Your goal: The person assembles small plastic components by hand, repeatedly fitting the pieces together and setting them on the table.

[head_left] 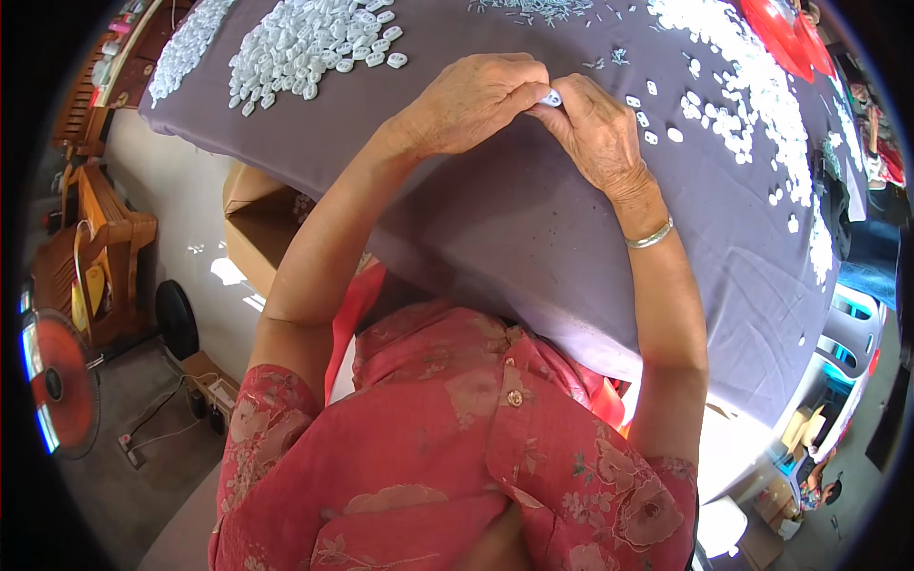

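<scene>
A small white oval plastic piece [552,98] with dark marks on its face is pinched between my two hands above the table. The fingers of my left hand [481,100] are closed on it from the left. From the other side, my right hand [602,133], with a bracelet at the wrist, grips it too; the fingers hide most of the piece. A few loose white pieces [643,119] lie just right of my right hand. Left of my left hand is a heap of similar white oval pieces [314,43].
A grey-purple cloth [533,247] covers the table. Another white heap [190,43] lies far left, thin metal-coloured pins [543,8] at the back, scattered white parts [762,95] and red plastic dishes [781,38] at right. An open cardboard box [249,238] and a fan [62,385] stand left.
</scene>
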`<control>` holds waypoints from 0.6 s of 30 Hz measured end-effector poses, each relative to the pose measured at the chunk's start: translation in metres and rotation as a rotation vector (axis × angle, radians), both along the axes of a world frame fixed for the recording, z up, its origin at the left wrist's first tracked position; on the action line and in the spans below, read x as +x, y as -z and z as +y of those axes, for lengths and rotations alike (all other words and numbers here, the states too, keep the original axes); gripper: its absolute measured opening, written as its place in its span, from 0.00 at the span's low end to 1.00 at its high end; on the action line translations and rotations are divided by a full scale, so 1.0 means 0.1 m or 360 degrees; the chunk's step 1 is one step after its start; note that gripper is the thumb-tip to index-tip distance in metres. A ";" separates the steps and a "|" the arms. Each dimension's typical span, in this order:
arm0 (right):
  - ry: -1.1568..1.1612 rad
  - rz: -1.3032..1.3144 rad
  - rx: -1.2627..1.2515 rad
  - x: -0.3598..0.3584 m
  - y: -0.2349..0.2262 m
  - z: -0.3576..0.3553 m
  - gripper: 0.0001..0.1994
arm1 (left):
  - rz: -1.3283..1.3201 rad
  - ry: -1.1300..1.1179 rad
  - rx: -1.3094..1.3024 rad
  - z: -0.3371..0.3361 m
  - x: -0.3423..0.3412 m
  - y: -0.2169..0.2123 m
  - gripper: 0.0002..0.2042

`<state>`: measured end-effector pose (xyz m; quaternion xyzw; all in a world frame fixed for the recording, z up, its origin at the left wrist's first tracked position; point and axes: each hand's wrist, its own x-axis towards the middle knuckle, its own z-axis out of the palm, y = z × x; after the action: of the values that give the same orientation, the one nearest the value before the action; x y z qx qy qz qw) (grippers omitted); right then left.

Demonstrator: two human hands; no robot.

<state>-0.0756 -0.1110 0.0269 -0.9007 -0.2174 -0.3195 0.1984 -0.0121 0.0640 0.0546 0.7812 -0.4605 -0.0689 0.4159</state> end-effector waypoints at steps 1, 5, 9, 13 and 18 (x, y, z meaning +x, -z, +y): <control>-0.0013 -0.0032 0.0010 0.00 0.00 0.00 0.12 | -0.0026 0.0033 -0.0018 -0.01 0.00 -0.02 0.11; -0.0017 -0.0040 0.0048 -0.02 0.01 -0.01 0.13 | -0.0053 0.0089 -0.0051 -0.03 -0.01 -0.05 0.12; -0.0002 0.0013 0.0040 0.00 -0.01 0.00 0.13 | -0.0055 0.0095 -0.0047 -0.03 0.01 -0.03 0.12; -0.0035 0.0052 0.0124 0.02 -0.01 0.03 0.13 | 0.0002 -0.0042 -0.0035 0.04 0.02 0.00 0.11; -0.0028 0.0031 0.0196 -0.02 -0.03 0.02 0.13 | -0.0064 -0.0294 0.0111 0.43 0.18 0.09 0.10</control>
<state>-0.0777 -0.1092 0.0303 -0.8879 -0.2033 -0.3218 0.2583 0.0058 0.1073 0.0454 0.8356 -0.3920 -0.0305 0.3838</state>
